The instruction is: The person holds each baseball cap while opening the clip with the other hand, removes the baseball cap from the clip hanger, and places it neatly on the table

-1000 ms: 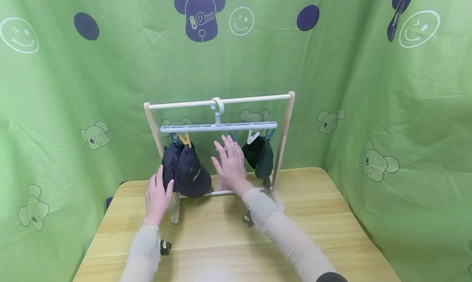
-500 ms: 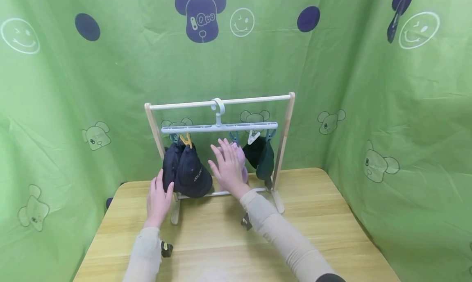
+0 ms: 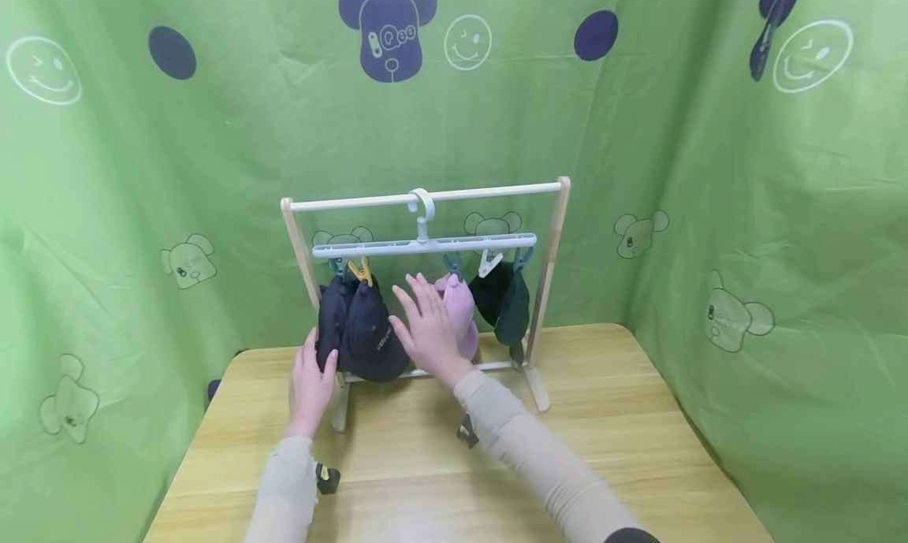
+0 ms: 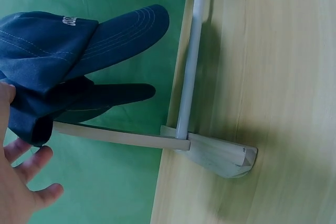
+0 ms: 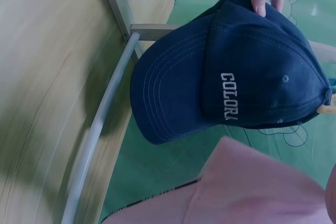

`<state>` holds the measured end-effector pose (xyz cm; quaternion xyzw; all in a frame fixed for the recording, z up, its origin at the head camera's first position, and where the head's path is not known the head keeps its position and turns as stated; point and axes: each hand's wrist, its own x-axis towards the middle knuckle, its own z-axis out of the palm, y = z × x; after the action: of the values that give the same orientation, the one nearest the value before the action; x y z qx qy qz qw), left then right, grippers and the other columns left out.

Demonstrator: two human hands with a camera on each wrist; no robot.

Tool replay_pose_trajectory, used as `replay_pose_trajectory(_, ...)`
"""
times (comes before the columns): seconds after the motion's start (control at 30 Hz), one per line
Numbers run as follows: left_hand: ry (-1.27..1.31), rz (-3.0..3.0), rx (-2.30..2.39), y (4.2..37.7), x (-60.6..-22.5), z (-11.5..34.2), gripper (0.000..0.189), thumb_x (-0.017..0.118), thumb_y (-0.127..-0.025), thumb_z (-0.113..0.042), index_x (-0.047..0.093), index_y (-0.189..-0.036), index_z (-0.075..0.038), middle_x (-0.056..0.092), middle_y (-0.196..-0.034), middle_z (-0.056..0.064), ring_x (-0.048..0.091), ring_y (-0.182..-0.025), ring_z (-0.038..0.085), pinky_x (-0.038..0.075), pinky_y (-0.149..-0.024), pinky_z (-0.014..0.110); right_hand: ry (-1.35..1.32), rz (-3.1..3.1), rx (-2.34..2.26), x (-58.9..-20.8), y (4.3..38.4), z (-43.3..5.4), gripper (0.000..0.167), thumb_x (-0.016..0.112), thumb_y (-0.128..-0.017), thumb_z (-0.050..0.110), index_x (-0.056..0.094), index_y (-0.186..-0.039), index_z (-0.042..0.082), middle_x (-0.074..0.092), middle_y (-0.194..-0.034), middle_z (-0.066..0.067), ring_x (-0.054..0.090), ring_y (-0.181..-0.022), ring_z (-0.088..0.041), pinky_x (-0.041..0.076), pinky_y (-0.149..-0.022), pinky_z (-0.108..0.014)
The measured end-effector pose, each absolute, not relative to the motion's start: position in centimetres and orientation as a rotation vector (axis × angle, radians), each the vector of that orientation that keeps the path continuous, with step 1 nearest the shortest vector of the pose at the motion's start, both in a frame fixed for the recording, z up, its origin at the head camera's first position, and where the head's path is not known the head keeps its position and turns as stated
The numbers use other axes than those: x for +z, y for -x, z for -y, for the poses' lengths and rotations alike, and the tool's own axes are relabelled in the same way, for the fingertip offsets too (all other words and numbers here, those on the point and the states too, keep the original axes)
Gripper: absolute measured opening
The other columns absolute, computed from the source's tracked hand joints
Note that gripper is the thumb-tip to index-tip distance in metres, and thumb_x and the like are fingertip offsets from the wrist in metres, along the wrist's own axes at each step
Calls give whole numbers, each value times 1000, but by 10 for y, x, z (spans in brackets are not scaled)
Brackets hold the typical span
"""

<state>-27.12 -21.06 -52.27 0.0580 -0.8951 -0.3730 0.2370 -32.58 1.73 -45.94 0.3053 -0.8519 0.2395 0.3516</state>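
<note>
Left hand point(image 3: 310, 389), fingers spread, touches navy caps point(image 3: 365, 330) at hanger point(image 3: 376, 249)'s 7 o'clock; right hand point(image 3: 429, 330) wide by pink cap point(image 3: 461, 306), 5 o'clock. Hard shove could pop yellow clip point(image 3: 360, 272); we'd drop a cap.

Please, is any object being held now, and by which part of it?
The left hand touches the hanging dark caps at their side; whether it grips them cannot be told. The right hand, near the pink cap, holds nothing visible.
</note>
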Motion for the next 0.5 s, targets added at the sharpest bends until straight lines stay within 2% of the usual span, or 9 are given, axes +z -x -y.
replay_pose_trajectory(0.5, -141, 2351, -1014, 267, -529, 207, 50, 56, -98, -24, 45, -144, -9, 55, -136, 24, 52, -123, 44, 39, -106, 58, -878, 2213, 615, -455, 316, -1, 50, 51, -98, 32, 44, -143, 10, 40, -151, -17, 30, -146, -32, 27, -121, -45)
